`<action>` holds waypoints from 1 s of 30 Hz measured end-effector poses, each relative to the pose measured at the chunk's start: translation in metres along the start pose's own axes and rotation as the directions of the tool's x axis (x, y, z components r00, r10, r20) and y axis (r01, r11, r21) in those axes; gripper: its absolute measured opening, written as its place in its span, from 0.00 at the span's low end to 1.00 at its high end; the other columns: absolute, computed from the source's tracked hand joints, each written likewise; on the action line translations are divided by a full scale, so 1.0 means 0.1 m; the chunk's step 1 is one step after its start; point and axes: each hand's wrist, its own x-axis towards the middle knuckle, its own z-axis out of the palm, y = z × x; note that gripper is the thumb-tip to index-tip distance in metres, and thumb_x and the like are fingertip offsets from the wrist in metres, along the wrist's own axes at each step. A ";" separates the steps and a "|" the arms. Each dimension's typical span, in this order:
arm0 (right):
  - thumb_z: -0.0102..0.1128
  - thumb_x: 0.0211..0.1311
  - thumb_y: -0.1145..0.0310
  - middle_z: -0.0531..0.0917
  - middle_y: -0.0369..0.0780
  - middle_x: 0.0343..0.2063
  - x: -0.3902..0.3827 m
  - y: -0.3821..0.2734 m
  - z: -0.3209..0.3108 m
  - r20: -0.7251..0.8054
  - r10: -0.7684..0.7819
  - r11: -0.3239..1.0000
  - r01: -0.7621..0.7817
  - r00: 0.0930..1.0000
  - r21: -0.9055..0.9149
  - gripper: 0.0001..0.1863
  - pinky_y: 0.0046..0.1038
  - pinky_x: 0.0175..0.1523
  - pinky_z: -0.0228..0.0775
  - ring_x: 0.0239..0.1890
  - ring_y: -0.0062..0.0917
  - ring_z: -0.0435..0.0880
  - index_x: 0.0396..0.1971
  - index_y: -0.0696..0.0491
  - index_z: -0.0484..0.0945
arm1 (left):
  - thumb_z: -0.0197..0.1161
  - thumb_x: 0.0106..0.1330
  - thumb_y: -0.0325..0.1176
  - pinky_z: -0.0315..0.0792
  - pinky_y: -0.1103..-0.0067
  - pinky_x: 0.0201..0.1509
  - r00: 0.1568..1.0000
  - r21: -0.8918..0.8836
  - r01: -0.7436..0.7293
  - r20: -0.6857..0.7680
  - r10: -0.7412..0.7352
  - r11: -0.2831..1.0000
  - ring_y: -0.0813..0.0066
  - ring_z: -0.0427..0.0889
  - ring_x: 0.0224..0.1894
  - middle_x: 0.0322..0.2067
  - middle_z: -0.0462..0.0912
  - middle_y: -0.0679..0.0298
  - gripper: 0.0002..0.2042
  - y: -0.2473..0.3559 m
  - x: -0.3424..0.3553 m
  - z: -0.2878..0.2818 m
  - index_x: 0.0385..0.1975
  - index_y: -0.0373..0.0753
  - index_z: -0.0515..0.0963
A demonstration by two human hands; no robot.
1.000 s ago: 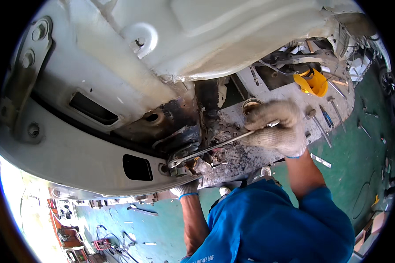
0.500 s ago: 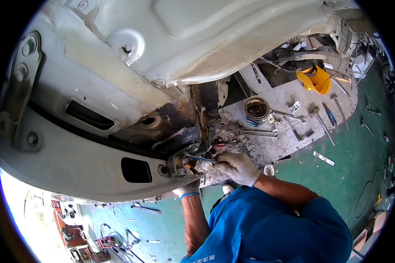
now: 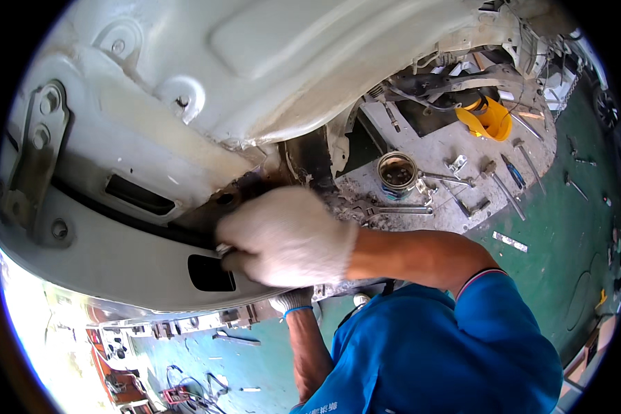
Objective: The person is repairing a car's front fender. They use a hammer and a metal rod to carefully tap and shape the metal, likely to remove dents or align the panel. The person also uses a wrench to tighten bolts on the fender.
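Observation:
My right hand (image 3: 286,238), in a whitish knit glove and smeared by motion, is closed over the pale metal car body panel (image 3: 145,276). A small shiny metal bit (image 3: 222,250) shows at its fingertips, beside the black rectangular opening (image 3: 211,274). The rest of what it grips is hidden. The hand also covers the hinge bracket seen earlier at the panel's end. Below the panel's lower edge is my left hand (image 3: 293,299), gloved with a blue cuff edge. Its fingers are hidden behind the panel.
Right of the panel, a worn grey work surface (image 3: 455,214) carries an open round can (image 3: 397,172), an adjustable wrench (image 3: 393,210), a hammer (image 3: 502,186), pliers (image 3: 513,171) and a yellow cut-open container (image 3: 488,121). A bolted hinge arm (image 3: 38,152) stands at left. Cables (image 3: 193,386) lie on the green floor.
My right hand has moved left and up from the hinge bracket, where it held a thin blue rod-like tool, to over the panel. My left hand stays under the edge. The view has shifted slightly.

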 end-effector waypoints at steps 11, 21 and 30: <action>0.70 0.60 0.62 0.84 0.41 0.21 -0.35 0.38 -0.65 -0.127 -0.153 0.956 0.179 0.980 0.234 0.09 0.32 0.31 0.80 0.26 0.34 0.88 0.31 0.53 0.85 | 0.46 0.74 0.52 0.55 0.65 0.79 0.987 -0.260 0.013 0.156 0.029 0.965 0.60 0.63 0.75 0.72 0.68 0.59 0.30 -0.12 0.01 -0.08 0.71 0.45 0.67; 0.67 0.67 0.68 0.87 0.45 0.32 -1.94 1.01 0.16 0.136 0.280 0.875 -0.311 0.950 0.371 0.08 0.33 0.38 0.79 0.32 0.35 0.88 0.40 0.57 0.84 | 0.49 0.74 0.53 0.58 0.63 0.77 0.528 0.914 -0.089 -0.294 0.797 0.396 0.63 0.64 0.73 0.72 0.66 0.60 0.31 -1.37 0.49 0.90 0.73 0.44 0.63; 0.65 0.67 0.66 0.84 0.49 0.31 -1.79 1.06 0.92 -0.026 0.350 0.904 -0.331 0.936 0.271 0.10 0.39 0.36 0.76 0.32 0.45 0.85 0.41 0.57 0.84 | 0.48 0.74 0.56 0.59 0.62 0.75 0.718 0.971 0.013 -0.174 0.674 0.237 0.62 0.64 0.73 0.72 0.66 0.59 0.32 -0.88 0.25 0.52 0.72 0.45 0.64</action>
